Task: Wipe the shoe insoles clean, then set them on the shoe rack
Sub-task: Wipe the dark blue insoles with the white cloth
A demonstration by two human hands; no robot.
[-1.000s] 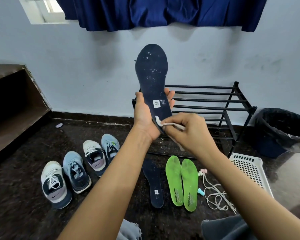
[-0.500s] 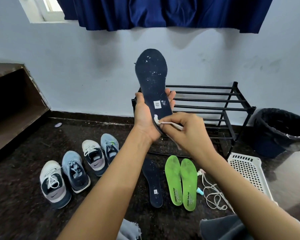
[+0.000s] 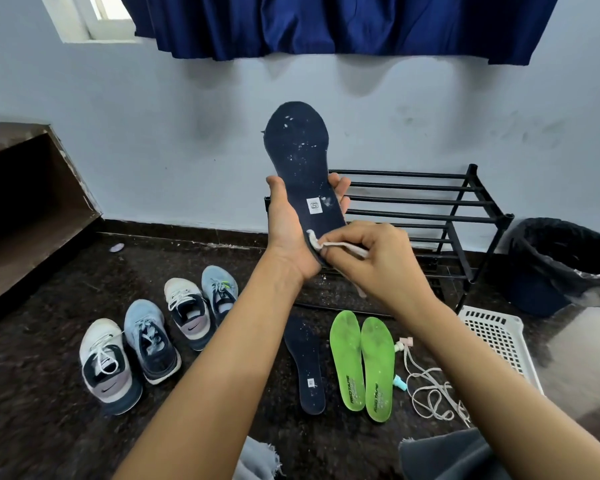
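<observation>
Mostly above L grip (image 3: 288, 233): navy insole (image 3: 297, 147)

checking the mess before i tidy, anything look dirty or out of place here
The navy insole held up in the left hand is dotted with white flecks near its toe. On the floor, loose white laces lie tangled beside the green insoles.

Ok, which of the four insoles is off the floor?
The speckled navy insole, held upright in the left hand while the right hand presses a white cloth on its heel. The other navy insole and both green insoles lie on the floor.
</observation>
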